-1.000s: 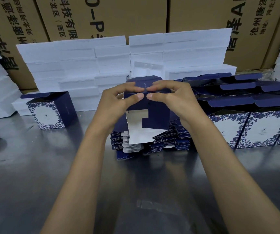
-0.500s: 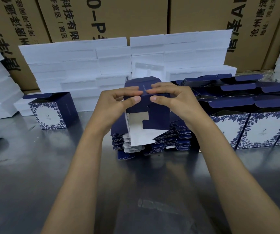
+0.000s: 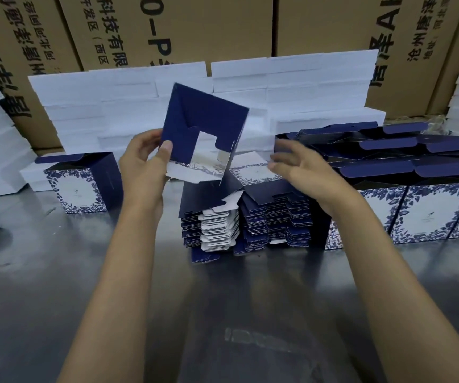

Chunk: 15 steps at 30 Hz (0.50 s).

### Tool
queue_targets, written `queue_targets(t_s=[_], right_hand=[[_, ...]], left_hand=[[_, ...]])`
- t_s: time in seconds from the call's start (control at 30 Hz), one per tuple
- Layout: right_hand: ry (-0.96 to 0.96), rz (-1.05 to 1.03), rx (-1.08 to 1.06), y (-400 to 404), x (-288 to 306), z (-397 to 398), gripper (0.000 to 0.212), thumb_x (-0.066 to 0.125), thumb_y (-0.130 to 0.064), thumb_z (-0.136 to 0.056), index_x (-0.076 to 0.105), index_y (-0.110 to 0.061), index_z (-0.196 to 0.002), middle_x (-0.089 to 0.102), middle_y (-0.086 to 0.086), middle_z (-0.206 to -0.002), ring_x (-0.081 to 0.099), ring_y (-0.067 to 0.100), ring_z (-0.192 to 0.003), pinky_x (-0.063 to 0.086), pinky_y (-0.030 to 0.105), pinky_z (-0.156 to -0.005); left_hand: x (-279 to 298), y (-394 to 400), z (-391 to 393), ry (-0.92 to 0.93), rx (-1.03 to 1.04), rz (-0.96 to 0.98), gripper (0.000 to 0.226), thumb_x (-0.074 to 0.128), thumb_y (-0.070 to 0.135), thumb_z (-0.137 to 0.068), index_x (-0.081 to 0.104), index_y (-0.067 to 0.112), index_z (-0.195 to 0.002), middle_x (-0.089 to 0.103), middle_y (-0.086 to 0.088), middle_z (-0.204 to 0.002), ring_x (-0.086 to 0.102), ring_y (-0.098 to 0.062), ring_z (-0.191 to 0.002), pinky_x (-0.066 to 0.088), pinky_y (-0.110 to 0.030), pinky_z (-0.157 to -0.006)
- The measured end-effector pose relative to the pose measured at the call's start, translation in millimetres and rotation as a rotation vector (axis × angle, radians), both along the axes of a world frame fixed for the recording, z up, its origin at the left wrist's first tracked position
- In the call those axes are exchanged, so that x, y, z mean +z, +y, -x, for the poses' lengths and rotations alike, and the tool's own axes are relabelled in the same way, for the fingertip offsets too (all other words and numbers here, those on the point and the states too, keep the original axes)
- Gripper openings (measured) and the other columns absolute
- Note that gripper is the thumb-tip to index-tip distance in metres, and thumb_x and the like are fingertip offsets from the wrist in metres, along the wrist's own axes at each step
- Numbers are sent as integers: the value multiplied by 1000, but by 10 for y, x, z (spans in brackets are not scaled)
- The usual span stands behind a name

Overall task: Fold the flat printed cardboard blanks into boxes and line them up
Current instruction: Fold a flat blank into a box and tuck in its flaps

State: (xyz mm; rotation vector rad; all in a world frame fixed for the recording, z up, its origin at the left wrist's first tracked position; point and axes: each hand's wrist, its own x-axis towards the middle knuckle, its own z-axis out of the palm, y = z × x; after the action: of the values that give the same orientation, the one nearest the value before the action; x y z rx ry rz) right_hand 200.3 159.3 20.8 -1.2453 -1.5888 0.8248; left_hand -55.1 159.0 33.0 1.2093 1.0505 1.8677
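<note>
Above the stack of blanks (image 3: 246,217), half-folded box (image 3: 203,128) pinched by left hand (image 3: 142,164), right hand (image 3: 300,167) apart, fingers spread; liable to spring open if unlocked.

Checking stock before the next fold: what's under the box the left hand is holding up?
Under the half-folded box sits the stack of flat blanks on the metal table. The box and left hand hide the stack's back edge; its exact count is unreadable.

I see a glossy brushed-metal table (image 3: 56,299), matt navy printed cardboard blanks (image 3: 275,214), rough white blocks (image 3: 90,106), perhaps foam, brown corrugated cartons (image 3: 195,29)
</note>
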Motion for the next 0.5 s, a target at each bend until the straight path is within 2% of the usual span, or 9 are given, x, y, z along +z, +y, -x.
queue_targets(t_s=[0.07,0.13,0.2,0.27,0.33,0.4,0.5], right_hand=[[-22,73,99,-35,-22,90,71,70,-44,-94,35,-36,-155,49,-3,-153,48,10,-133,40,26,-95],[5,60,139,-63,-22,204,73,69,-54,-91,33,-45,-154,46,-5,-156,45,7,-136,39,23,-92],[65,20,153,-83,-8,301,70,66,-56,-92,31,-52,-153,46,-6,-155,43,2,-137,42,27,-102],[118,-12,165,-82,-7,339,68,63,-55,-94,27,-55,-152,48,-11,-153,40,2,-142,40,38,-115],[142,-35,171,-80,-14,335,68,62,-55,-95,24,-56,-152,49,-14,-152,40,3,-143,37,44,-118],[155,-47,170,-77,-26,330,70,61,-53,-97,19,-58,-153,48,-16,-152,41,3,-143,37,46,-119],[201,-41,189,-43,-53,354,69,59,-47,-100,15,-60,-153,51,-12,-151,46,8,-141,37,47,-119]], left_hand=[[-3,-4,-62,6,-14,21,30,58,3,-97,60,20,-122,65,-5,-127,67,-19,-105,56,-32,-79],[9,-26,-155,37,-19,35,35,56,3,-98,57,27,-123,62,0,-126,68,-19,-105,58,-36,-83],[21,-43,-228,78,-8,18,38,54,3,-98,55,33,-122,60,7,-124,69,-13,-98,59,-38,-81],[34,-44,-253,97,-8,-11,40,53,4,-98,54,35,-125,59,12,-123,69,-2,-85,56,-27,-67],[39,-33,-250,130,-15,-9,41,54,7,-98,52,37,-127,58,14,-120,67,6,-77,48,-14,-54],[22,-14,-242,173,-24,25,43,56,9,-99,50,37,-130,58,13,-119,67,0,-84,47,-13,-56],[7,-22,-239,229,-57,60,46,58,9,-97,48,37,-133,57,10,-119,67,-12,-99,50,-19,-68]])
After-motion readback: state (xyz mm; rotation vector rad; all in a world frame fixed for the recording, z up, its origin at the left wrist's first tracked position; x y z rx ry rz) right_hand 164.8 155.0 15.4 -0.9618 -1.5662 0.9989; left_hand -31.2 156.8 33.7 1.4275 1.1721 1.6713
